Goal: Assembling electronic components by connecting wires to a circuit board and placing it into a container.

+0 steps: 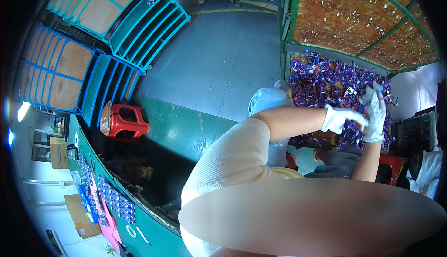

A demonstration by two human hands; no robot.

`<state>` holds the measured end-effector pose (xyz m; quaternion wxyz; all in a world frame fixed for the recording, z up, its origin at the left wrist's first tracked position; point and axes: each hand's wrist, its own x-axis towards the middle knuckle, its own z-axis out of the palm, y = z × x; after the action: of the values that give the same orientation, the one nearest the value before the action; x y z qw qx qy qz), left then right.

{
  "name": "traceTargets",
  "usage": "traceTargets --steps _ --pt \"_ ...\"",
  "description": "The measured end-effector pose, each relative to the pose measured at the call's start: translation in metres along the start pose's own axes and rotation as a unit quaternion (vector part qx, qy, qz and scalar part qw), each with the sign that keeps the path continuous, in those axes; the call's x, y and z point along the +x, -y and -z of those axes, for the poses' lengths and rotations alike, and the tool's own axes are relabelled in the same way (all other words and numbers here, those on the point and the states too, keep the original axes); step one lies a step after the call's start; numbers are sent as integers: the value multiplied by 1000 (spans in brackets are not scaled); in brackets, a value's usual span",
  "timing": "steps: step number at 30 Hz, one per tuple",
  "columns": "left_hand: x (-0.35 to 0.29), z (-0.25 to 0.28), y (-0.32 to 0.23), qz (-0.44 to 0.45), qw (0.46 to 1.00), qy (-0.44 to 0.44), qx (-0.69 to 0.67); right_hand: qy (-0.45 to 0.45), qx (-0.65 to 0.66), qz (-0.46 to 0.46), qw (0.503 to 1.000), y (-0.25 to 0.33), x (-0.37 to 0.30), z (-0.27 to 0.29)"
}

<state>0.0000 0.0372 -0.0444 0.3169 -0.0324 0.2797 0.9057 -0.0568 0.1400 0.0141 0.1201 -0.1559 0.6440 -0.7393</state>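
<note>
The left hand (342,119) has a white glove on and stretches its fingers across to the right hand (375,117); they meet or nearly meet, but it is too blurry to say if it grips anything. The right hand has a white glove too, with its fingers pointing up, spread and let go, and I see nothing in its grip. So the gloves are both on. The purple parts (321,78) lie in a big messy heap just past the hands, covering most of a brown board (298,97) from its left edge across to its right. They are all jumbled, so I think a lot is left to go through. Far to the left, more small parts (116,200) sit in neat rows by the inner edge of a green desk (160,236); those look done. I can't tell if they are the same kind.
</note>
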Motion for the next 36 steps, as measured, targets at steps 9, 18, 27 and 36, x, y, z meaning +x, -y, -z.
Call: traceTargets --steps 9,18,27,36 --pt "11 32 -46 -84 973 12 -216 18 -351 142 925 -53 10 17" --pt "30 -2 -36 -272 810 -491 170 -59 -448 185 873 -60 23 53" --pt "48 4 -13 -165 807 -428 372 -117 -475 71 870 -71 7 71" --pt "35 7 -25 -224 852 -368 298 -130 -318 2 939 -52 14 43"
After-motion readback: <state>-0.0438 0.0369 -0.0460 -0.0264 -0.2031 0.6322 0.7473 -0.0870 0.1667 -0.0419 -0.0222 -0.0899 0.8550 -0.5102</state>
